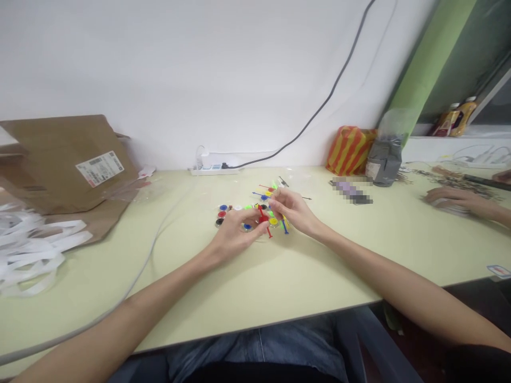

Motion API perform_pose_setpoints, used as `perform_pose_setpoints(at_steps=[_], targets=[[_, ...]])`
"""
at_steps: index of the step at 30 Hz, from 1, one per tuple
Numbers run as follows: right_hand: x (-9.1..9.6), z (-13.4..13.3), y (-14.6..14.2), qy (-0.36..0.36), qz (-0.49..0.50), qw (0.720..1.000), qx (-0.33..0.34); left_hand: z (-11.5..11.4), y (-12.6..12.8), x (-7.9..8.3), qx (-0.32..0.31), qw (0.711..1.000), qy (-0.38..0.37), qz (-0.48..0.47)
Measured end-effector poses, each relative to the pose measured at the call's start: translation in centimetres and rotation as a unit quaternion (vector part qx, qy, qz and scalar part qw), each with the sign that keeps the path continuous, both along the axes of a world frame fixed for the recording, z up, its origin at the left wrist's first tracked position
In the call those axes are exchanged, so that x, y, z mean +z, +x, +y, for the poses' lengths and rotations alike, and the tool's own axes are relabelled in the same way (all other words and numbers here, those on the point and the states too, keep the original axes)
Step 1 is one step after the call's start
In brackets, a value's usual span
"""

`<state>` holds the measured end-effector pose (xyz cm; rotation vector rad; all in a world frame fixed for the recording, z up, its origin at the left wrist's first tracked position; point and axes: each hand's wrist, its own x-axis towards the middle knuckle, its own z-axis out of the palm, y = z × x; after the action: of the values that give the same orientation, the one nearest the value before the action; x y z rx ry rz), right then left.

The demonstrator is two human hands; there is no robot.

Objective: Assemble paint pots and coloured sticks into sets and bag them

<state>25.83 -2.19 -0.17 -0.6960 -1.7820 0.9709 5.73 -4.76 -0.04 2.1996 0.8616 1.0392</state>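
Both left hand [235, 233] and right hand [291, 208]: fingers [277, 198] half-closed, apparently on red plastic stick [263, 219].

Bare left hand [235, 234] and right hand [293, 210], blue denim jeans [255, 348], dark top [259, 373] along the lower edge.

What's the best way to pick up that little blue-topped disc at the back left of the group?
Probably pinch the blue-topped disc by its rim, with the fingers coming down from above on the far and left sides. It lies flat and low, so the rim is the likeliest grip, and those sides face away from the red-topped disc just below it. The left hand is nearest.
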Motion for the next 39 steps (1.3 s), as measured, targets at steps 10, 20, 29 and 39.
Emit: perform_pose_setpoints(at_steps=[10, 20, 29, 39], targets=[[-0.3, -1.0, -0.4, 0.136, -0.137, 0.981, -0.021, 0.3, -0.4, 0.6, 0.024, 0.994, -0.063, -0.087], [0.3, -1.5, -0.6, 0.256, -0.167, 0.949, -0.073, 0.3, -0.3, 0.3, 0.023, 0.988, -0.101, -0.115], [1.6, 1.2, 2.9, 0.299, -0.177, 0.908, -0.237, 0.0, -0.1, 0.2, -0.015, 0.982, -0.126, -0.137], [0.4, 5.3, 8.5, 0.197, -0.406, 0.838, -0.306, 0.2, -0.5, 0.1, 0.010, 0.989, -0.104, -0.107]])
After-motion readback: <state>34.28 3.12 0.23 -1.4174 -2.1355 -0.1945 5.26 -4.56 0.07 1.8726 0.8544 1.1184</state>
